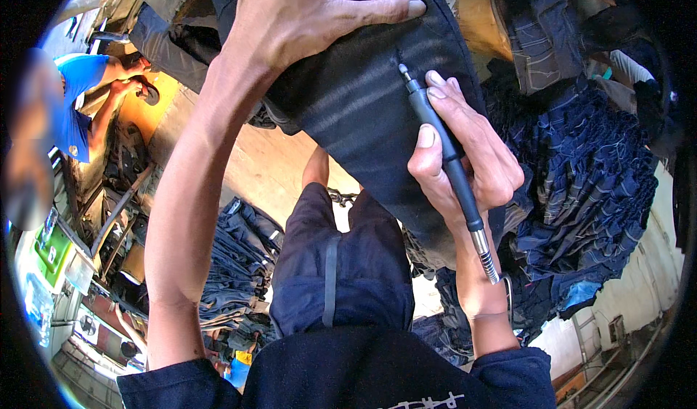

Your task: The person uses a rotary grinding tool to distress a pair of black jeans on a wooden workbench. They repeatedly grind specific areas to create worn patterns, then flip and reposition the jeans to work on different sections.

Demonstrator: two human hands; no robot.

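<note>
A dark, nearly black trouser leg point(341, 108) is stretched taut in front of me, with pale worn streaks across it. My left hand point(301, 13) lies on its upper part, thumb stretched out to the right; the other fingers are cut off by the top edge or hidden. Like a pen, my right hand point(479, 151) grips a slim black rotary tool handpiece point(457, 180). Its small rounded grinding tip point(404, 68) points up at the cloth, close beside a small dark mark. A spring-sheathed flexible shaft point(488, 258) trails from its lower end past my right wrist.
A big heap of dark jeans point(581, 184) rises on the right, with more garments hanging above it. Another pile of jeans point(239, 264) lies left of my legs. At the far left, a person in blue point(80, 104) works with both hands near an orange-yellow surface point(149, 111).
</note>
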